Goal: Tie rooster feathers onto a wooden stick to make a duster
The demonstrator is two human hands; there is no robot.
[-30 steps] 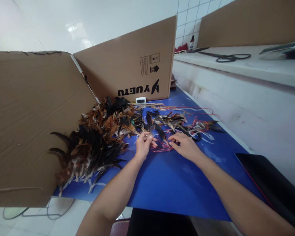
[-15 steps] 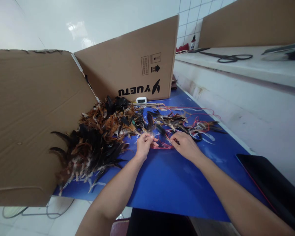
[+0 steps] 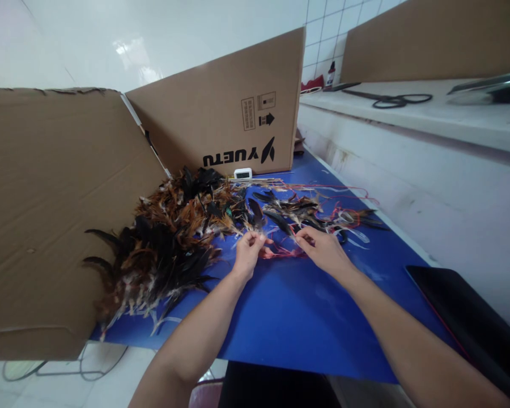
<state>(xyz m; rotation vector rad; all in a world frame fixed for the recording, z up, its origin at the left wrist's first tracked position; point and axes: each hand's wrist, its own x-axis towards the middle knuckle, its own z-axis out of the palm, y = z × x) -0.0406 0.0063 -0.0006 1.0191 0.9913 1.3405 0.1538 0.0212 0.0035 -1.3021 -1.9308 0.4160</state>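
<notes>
My left hand (image 3: 249, 253) is closed in a pinch on the base of a dark feather (image 3: 255, 214), which stands upright above the fingertips. To its right, my right hand (image 3: 321, 245) pinches the lower end of another black feather (image 3: 279, 222) that slants up and left. Red string (image 3: 283, 252) lies on the blue table between and beneath the two hands. Just behind them is a loose group of dark and brown feathers (image 3: 300, 208). A large heap of brown and black feathers (image 3: 165, 249) spreads to the left of my left hand.
Cardboard panels (image 3: 221, 107) stand behind and left of the blue table (image 3: 289, 317). A small white digital display (image 3: 242, 173) sits at the back, near thin sticks (image 3: 263, 181). A black flat object (image 3: 454, 306) lies at right. Black scissors (image 3: 402, 100) rest on the white ledge (image 3: 442, 122).
My right hand has turned slightly, and its black feather now shows more clearly, slanting up and left. My left hand keeps its pinch in nearly the same place.
</notes>
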